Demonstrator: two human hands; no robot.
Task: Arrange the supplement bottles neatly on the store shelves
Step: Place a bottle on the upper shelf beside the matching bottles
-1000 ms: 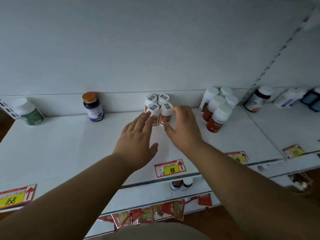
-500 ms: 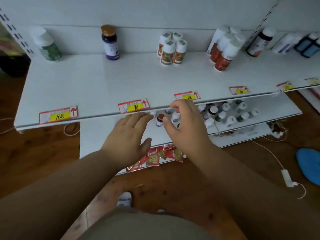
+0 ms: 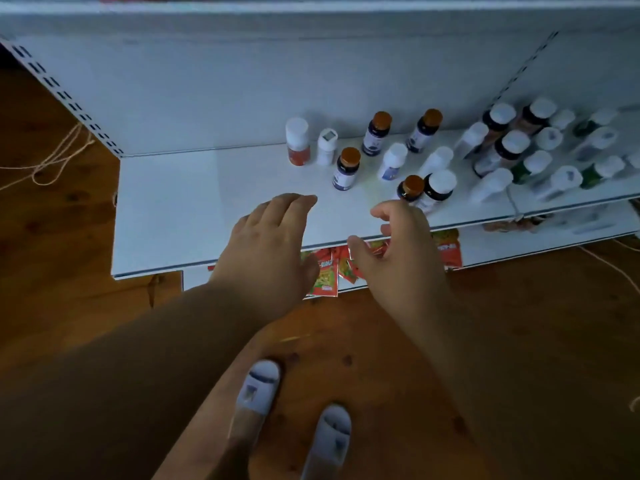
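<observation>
On the low white shelf (image 3: 207,209), supplement bottles stand in a loose scatter over its right half. Four dark bottles with orange caps are countable: two at the back of the shelf (image 3: 377,133) (image 3: 424,130), one nearer the shelf's middle (image 3: 346,169), and one close to the front edge (image 3: 408,188). Beside that last one stands a dark bottle with a white cap (image 3: 437,189). Left of the orange-capped group stand two white-capped bottles: one with an orange-red label (image 3: 298,142) and a smaller white one (image 3: 326,146). Farther right along the shelf, the white-capped bottles blur together and cannot be counted surely. Two hands reach over the shelf's front edge. The left hand (image 3: 266,244) has its fingers straight and together, holding nothing. The right hand (image 3: 398,251) has fingers loosely curved and thumb apart, also empty, just short of the front orange-capped bottle. Below the shelf's front edge hang red sachets (image 3: 325,275). Two white slippers (image 3: 258,389) (image 3: 330,434) show on the wooden floor (image 3: 59,237).
</observation>
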